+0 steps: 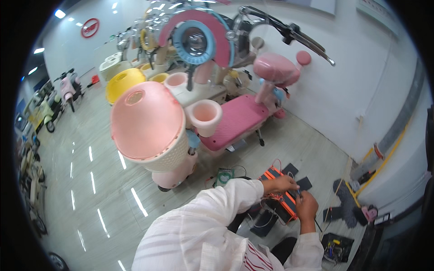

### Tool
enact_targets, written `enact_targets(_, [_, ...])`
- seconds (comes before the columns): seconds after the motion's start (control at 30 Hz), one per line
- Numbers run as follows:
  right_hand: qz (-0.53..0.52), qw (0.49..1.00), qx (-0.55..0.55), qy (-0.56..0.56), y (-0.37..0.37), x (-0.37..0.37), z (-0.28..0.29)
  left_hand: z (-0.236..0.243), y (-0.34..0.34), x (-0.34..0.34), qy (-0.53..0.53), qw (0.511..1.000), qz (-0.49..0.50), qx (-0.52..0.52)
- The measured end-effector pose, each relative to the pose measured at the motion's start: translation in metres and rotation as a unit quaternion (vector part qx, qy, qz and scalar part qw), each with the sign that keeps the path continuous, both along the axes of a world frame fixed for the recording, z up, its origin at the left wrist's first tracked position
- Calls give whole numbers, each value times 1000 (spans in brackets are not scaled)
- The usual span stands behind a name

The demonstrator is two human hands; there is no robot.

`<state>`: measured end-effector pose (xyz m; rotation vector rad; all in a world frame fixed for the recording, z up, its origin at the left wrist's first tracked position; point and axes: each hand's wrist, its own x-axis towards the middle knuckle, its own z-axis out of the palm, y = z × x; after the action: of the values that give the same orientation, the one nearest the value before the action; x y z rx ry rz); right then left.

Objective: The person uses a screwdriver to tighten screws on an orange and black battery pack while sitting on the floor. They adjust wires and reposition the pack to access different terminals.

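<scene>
My left hand (285, 183) and my right hand (307, 206) are close together, fingers closed in a pinch, over a black box with orange edges (286, 208). Between the fingertips is something small and bluish, too small to name. A pale wire loops up beside my left fingers. Thin red and pale wires run about the box, which sits on the floor among dark flat pieces (304, 183). To its left lies a green item (224, 177) with wires attached, its kind unclear.
A pink electric scooter (239, 119) with a basket under a pink lid (147, 119) stands ahead. An open black case of tools (338, 248) sits at right, near a grey mop head (346, 203) and the white wall (339, 90). More scooters line the left.
</scene>
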<state>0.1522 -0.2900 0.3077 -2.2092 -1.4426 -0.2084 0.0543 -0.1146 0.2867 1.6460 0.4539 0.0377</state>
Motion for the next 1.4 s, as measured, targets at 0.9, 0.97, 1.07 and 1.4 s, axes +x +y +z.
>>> enact_targets(0.9, [-121, 968, 45, 214, 97, 156, -56, -184, 167, 110, 131, 961, 170, -174])
enact_targets(0.97, [-100, 946, 73, 301, 105, 160, -78, -202, 157, 116, 127, 961, 162, -184])
enact_targets(1.07, [-65, 936, 59, 340, 110, 171, -107, -233, 158, 123, 132, 959, 140, -208])
enact_targets(1.4, [-30, 928, 117, 353, 130, 182, -123, -240, 153, 128, 113, 957, 129, -233])
